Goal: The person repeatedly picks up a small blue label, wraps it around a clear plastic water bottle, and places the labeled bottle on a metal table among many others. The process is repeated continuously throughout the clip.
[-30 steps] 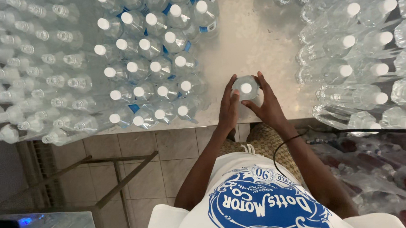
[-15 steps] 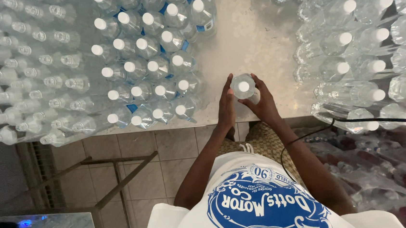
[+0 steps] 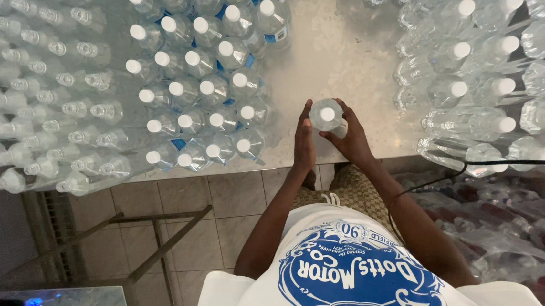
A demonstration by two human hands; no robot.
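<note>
Uncapped bottles [image 3: 36,113]: clear empty bottles without caps, packed in rows at the far left of the table [image 3: 342,44].
Capped block [image 3: 205,80]: upright clear bottles with white caps, some with blue labels, standing tight together just left of the hands.
Left hand [image 3: 303,141]: flat against the left side of the held bottle, fingers stretched up along it, grasping it.
Held bottle [image 3: 328,116]: clear, white-capped, upright near the table's front edge, between the two hands.
Right hand [image 3: 350,139]: wrapped round the bottle's right side, thumb near the cap, grasping it.
Right pile [image 3: 487,78]: capped clear bottles lying on their sides, well apart from the hands.
Cable [image 3: 481,166]: thin and black, running past the right forearm.
</note>
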